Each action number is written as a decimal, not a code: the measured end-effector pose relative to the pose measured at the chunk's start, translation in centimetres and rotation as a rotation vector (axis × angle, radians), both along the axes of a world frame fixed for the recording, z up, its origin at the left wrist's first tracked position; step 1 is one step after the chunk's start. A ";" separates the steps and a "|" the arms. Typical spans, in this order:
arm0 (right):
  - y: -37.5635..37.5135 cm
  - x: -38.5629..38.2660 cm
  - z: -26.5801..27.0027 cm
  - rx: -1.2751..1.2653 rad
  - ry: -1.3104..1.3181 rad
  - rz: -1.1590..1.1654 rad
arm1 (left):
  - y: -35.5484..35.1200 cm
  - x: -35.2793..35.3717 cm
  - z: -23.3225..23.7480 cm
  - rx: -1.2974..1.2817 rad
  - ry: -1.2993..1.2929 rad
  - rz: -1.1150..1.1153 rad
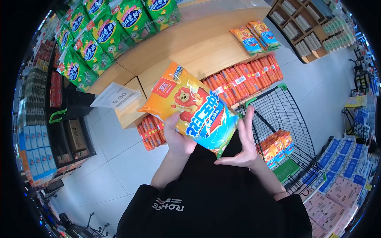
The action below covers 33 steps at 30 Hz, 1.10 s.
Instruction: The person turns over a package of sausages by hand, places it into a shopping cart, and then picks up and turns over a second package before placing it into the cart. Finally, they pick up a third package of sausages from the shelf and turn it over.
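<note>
In front of my chest is a plump orange and blue bag of sausages (198,105) with a lion on its front, tilted in the air. My left hand (180,137) grips its lower left side, the thumb lying over the front and the other fingers hidden behind. At the lower right edge of the bag, my right hand (244,146) is spread open around the corner. Its thumb and fingers are wide apart, with fingertips right at the bag's edge and a gap by the palm.
Beyond the bag stands a wooden display shelf (174,47) with green snack bags (105,31), red sausage packs (244,79) and two similar bags (254,37). A price sign (117,96) sticks out on the left. To my right is a shopping cart (293,115) carrying several orange and blue bags (276,147).
</note>
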State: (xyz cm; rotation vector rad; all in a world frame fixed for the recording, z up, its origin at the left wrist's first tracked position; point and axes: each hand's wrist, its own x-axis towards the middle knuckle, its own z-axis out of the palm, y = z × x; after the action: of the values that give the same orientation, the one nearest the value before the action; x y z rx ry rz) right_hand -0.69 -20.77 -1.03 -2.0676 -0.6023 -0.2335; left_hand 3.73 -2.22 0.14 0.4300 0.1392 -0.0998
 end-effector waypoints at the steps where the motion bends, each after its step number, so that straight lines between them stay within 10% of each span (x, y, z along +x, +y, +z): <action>1: 0.3 0.4 0.1 0.276 0.153 0.045 | 0.0 0.0 0.0 -0.009 -0.027 -0.002; 6: 1.0 0.1 -1.5 1.257 0.896 0.021 | -0.4 -0.5 -0.5 -0.036 -0.075 -0.064; 33: 2.3 -0.3 -2.4 1.199 0.871 -0.237 | 1.1 0.5 -0.5 0.258 0.157 0.062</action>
State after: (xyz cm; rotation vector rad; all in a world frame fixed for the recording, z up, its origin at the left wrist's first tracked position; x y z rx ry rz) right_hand -0.97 -18.48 -3.39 -0.8845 0.3089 0.1660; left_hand 4.28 -1.12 -0.34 0.6753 0.3219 -0.0539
